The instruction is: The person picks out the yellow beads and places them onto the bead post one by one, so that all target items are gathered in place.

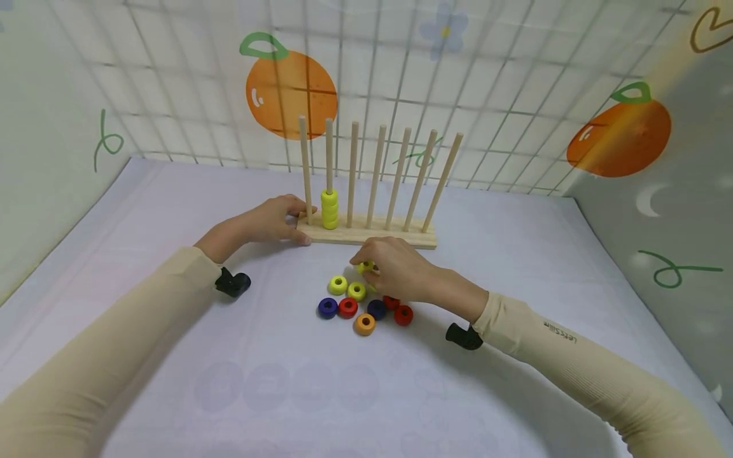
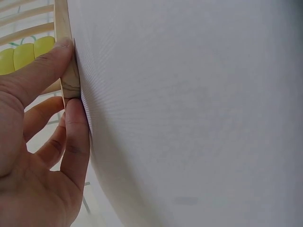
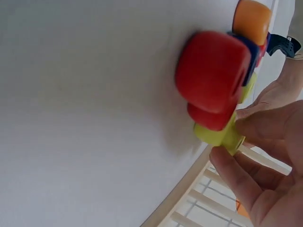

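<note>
A wooden rack [image 1: 395,237] stands toward the back of the table, with several upright pegs. My left hand [image 1: 266,221] grips the left end of its base, thumb on the near side, as the left wrist view also shows. Yellow beads [image 1: 329,210] are stacked on the second peg from the left. In front of the rack, my right hand [image 1: 403,270] pinches a yellow bead [image 3: 233,140] between thumb and fingers, low over the pile. Close by lie loose yellow beads [image 1: 338,285], red beads [image 1: 403,315], dark blue beads [image 1: 328,308] and an orange bead [image 1: 364,324]. My right hand partly covers some of them.
A white cloth [image 1: 275,381] covers the table. Behind the rack rises a wire grid [image 1: 395,76] under a printed sheet. Black wrist straps [image 1: 232,282] sit at both sleeve cuffs.
</note>
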The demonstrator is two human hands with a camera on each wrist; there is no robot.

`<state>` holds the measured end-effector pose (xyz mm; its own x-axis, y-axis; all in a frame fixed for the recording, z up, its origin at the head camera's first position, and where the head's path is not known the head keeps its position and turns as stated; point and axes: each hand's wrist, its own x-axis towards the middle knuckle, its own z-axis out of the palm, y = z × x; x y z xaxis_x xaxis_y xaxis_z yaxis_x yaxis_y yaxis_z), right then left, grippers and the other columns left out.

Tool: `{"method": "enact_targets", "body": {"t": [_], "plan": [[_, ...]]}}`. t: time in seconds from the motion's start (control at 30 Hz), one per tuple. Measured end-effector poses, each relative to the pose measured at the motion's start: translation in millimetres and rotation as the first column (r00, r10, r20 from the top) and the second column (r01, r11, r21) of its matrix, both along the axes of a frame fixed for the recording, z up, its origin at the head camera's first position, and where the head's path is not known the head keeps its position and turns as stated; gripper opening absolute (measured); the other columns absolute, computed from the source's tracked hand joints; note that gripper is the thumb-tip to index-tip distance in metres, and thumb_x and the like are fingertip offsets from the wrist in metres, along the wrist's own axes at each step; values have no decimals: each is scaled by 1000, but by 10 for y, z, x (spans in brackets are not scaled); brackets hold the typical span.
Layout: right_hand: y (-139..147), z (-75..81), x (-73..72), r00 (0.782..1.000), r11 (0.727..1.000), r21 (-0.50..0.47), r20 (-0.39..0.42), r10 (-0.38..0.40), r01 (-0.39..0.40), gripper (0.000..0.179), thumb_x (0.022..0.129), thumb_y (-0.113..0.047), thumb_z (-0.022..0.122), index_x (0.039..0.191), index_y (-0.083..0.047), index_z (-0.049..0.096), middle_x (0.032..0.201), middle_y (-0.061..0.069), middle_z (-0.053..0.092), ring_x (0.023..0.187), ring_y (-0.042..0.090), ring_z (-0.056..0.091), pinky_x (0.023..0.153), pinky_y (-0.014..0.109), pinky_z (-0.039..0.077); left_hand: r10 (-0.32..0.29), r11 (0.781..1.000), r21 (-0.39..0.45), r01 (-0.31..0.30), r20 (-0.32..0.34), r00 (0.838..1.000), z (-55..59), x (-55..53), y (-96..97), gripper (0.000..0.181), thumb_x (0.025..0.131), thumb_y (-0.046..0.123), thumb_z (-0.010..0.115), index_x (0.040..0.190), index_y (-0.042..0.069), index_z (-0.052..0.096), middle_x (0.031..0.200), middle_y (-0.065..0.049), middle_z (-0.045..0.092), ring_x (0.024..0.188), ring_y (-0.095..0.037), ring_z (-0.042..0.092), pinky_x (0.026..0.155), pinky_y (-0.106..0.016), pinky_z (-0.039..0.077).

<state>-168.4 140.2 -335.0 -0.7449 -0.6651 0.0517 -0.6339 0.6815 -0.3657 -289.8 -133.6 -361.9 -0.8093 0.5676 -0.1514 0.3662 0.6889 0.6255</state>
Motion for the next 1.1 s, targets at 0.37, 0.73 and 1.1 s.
{"method": "enact_targets", "body": {"t": [0.37,0.73,1.1], "plan": [[3,41,9,999,1000,-11,-47,-22,22,30,90,-1,69,119,-3,71,108,6,71,80,13,62,68,24,53,-20,1000,6,20,-21,1000,-6,6,3,65,86,25,80,142,6,55,142,-19,49,135,-38,39,113,-57,27],[-2,124,11,995,999,-53,-100,-15,10,25,91,1,65,114,-3,73,109,6,71,84,15,64,68,24,53,-13,1000,-4,13,-18,1000,-18,-1,-1,66,87,25,80,144,6,53,143,-18,49,138,-37,37,114,-57,25],[26,204,4,985,999,-51,-172,-28,19,27,93,-1,64,118,-4,73,107,6,69,85,15,61,64,24,50,-7,1000,-6,7,-17,1000,-8,11,-8,64,86,24,80,143,8,54,141,-17,49,135,-37,40,113,-57,28]]}}
